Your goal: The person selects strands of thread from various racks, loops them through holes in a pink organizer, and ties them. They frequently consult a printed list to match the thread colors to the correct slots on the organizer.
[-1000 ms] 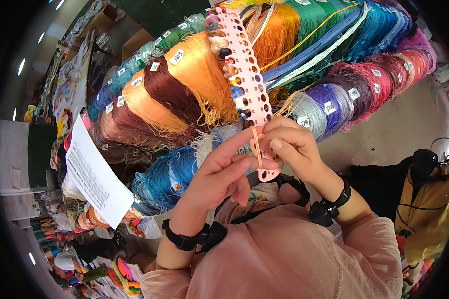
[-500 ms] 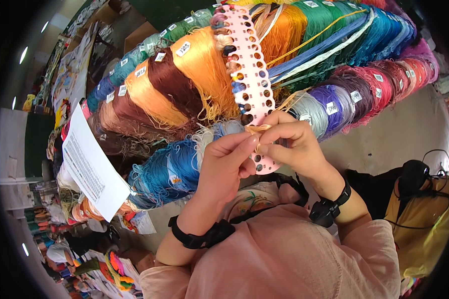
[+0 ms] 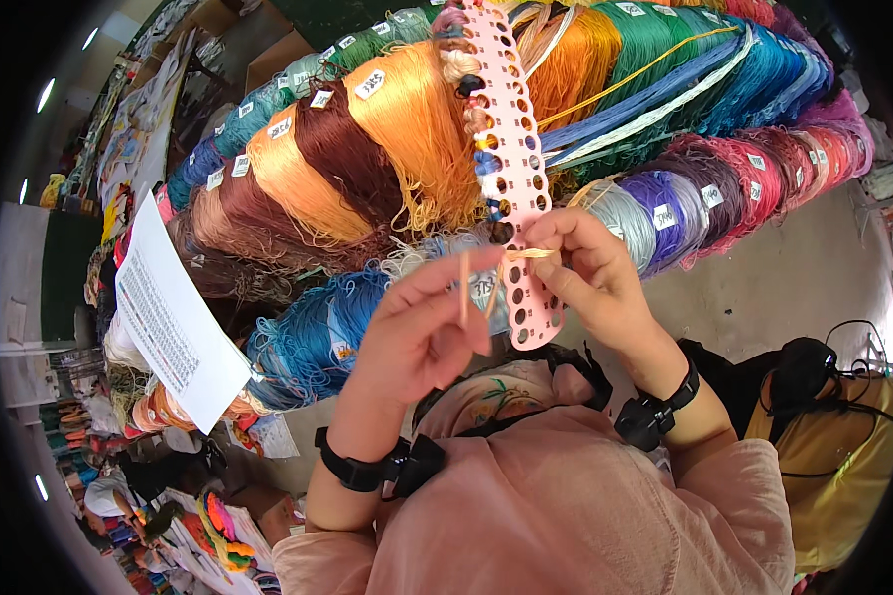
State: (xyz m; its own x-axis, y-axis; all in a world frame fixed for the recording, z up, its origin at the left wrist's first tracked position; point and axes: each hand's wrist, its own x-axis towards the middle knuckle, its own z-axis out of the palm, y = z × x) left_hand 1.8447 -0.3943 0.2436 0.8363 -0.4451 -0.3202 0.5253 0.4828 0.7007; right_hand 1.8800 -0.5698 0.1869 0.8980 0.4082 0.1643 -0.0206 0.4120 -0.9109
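A long pink thread card [image 3: 524,188] with scalloped edges and rows of punched holes slants down in front of me. Bundles of coloured thread are tied along its upper left edge. At its lower part my right hand [image 3: 595,273] pinches a peach embroidery thread [image 3: 532,254] against the card. My left hand [image 3: 422,322] is at the card's left side, its index finger reaching to the edge where the thread passes. Strands of the same peach thread run down to the left fingers, which are curled and slightly blurred around them.
Behind the card lie rows of thick thread hanks, such as an orange hank [image 3: 397,119], a blue hank [image 3: 318,322] and a purple hank [image 3: 660,213]. A printed sheet [image 3: 174,317] rests at the left. Black cables [image 3: 843,397] and a yellow cloth [image 3: 848,476] are at the right.
My left hand has moved left and down from the right fingers, drawing the peach thread out. The card has shifted slightly right, with its top farther up. My right hand still pinches at the card.
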